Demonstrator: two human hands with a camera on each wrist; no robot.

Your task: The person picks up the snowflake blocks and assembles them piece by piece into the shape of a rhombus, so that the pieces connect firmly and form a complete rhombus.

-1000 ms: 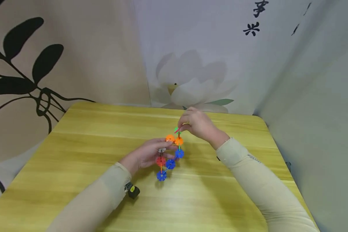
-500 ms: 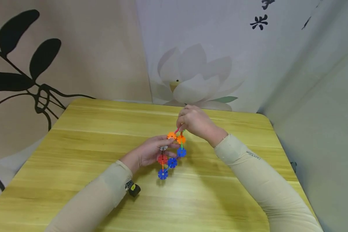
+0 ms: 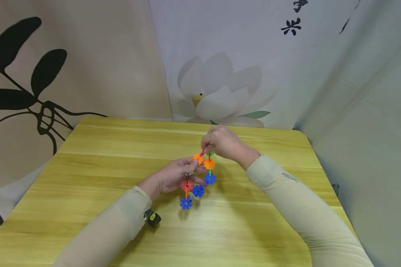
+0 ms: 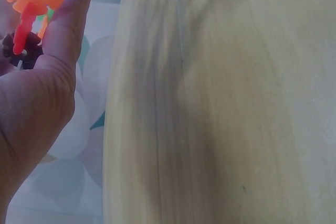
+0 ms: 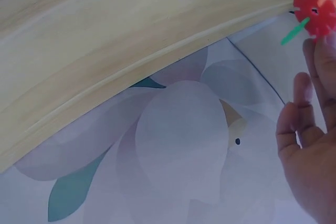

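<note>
A chain of slotted plastic snowflake discs in several colours hangs above the table. My left hand pinches an orange disc of it between thumb and fingers. Below hang a red disc and blue discs, one blue disc lowest. On the chain's other side are a second orange disc and another blue disc. My right hand pinches a pinkish-red disc at the top, against or very near the left hand's orange disc. A green disc is partly hidden by the right fingers.
The wooden table runs back to a wall hanging printed with leaves and a flower. A small black camera sits at the left wrist. Pale cloth borders the right side.
My right hand has brought the pinkish-red disc down to the orange disc in my left hand. The left hand keeps its grip, and the chain has shifted only slightly.
</note>
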